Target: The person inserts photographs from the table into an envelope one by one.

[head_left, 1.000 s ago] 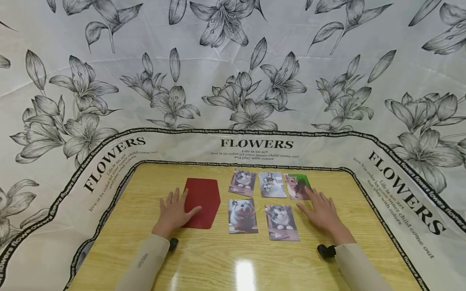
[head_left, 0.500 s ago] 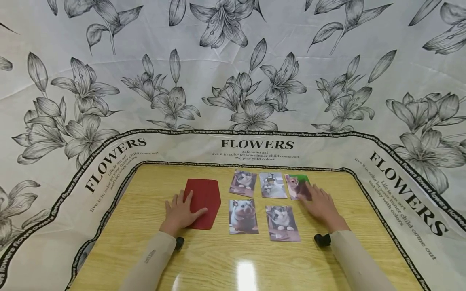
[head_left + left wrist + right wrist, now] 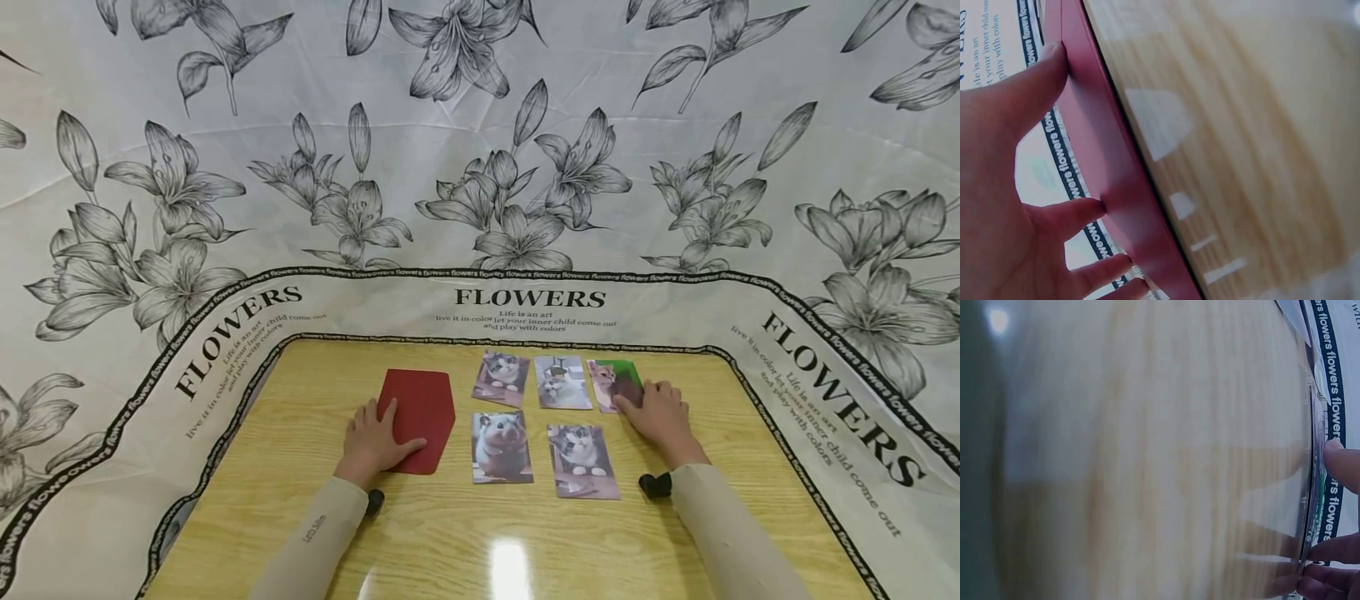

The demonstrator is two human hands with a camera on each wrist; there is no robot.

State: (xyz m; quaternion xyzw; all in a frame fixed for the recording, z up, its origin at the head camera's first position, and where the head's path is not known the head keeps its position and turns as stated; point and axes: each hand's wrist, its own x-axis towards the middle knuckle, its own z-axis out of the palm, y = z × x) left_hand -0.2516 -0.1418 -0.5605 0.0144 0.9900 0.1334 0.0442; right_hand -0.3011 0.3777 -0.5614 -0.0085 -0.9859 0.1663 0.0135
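In the head view, my left hand [image 3: 373,443] rests with spread fingers on the left side of a red envelope [image 3: 427,417] lying on the table. The left wrist view shows its thumb [image 3: 1054,59] and fingertips touching the envelope. My right hand [image 3: 662,421] is at a photo card of a ginger cat on a green background [image 3: 603,379], thumb at the lower edge and bent fingers by the right edge. The card lies flat, its lower right corner partly shaded. In the right wrist view, the thumb [image 3: 1341,464] and fingers stand apart along the card's edge.
Several more photo cards lie between the hands: a grey-and-white cat card [image 3: 498,379], a white cat card [image 3: 562,383], a hamster card [image 3: 501,447] and another cat card [image 3: 583,462]. A flower-printed cloth [image 3: 525,208] stands around the wooden table [image 3: 420,533].
My right hand has drawn in over the ginger cat card, its fingers bending toward the card's edge. The left hand has slid slightly right onto the red envelope. The cards stay in place.
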